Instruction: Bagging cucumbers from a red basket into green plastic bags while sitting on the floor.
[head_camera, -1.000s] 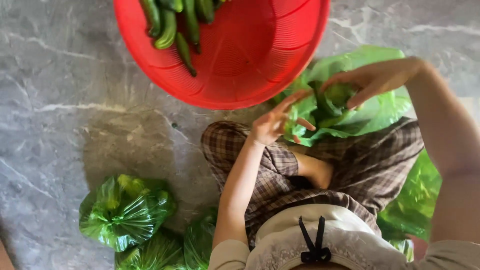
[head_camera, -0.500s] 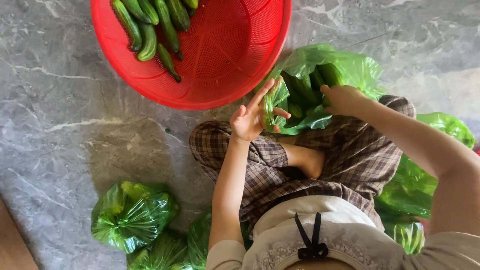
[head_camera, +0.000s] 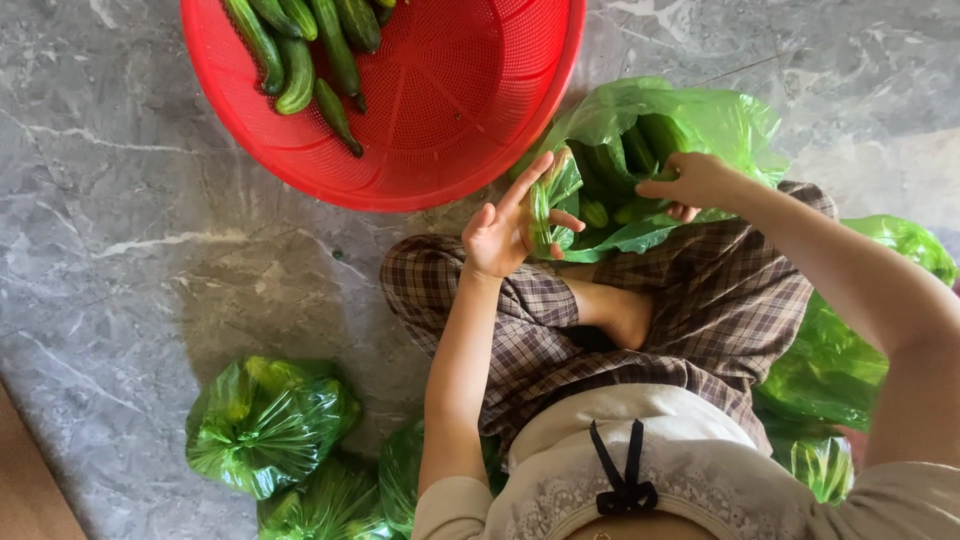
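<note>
An open green plastic bag (head_camera: 700, 125) of cucumbers (head_camera: 640, 150) lies on my lap, beside a red plastic basket (head_camera: 470, 110). My left hand (head_camera: 505, 228) pinches the bag's left edge between thumb and fingers. My right hand (head_camera: 695, 182) grips the bag's right rim, holding the mouth apart. Several cucumbers (head_camera: 300, 55) lie in the basket's far left part.
The basket stands on a grey marble floor (head_camera: 120, 230). Tied green bags (head_camera: 265, 420) sit on the floor at my lower left, and more green bags (head_camera: 850, 350) lie at my right side. My crossed legs in checked trousers (head_camera: 700, 310) fill the middle.
The view has shifted, so the basket and bag now sit further left. Both hands have stayed on the bag's rim, with the left hand now pinching the edge.
</note>
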